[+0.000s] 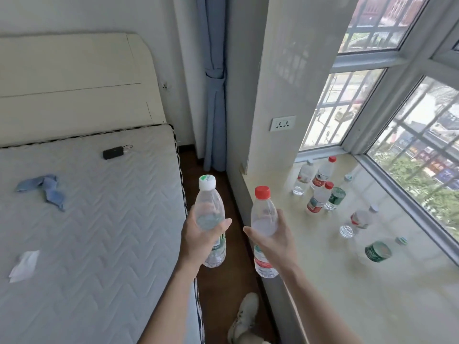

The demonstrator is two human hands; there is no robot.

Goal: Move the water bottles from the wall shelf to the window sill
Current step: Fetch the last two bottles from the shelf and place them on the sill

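My left hand (198, 240) grips a clear bottle with a white cap (210, 209), held upright over the gap between bed and wall. My right hand (275, 240) grips a clear bottle with a red cap (263, 212), upright at the near edge of the window sill (372, 281). Several water bottles stand on the sill: two red-capped ones (323, 173) (319, 197), a clear one (303, 177), and green-labelled ones (335, 198) (377, 250). The wall shelf is out of view.
A bed with a white quilted mattress (87, 219) fills the left, with a black device (113, 153), a blue cloth (43, 186) and a white tissue (23, 265) on it. A blue curtain (214, 95) hangs in the corner. My shoe (244, 316) is on the dark floor.
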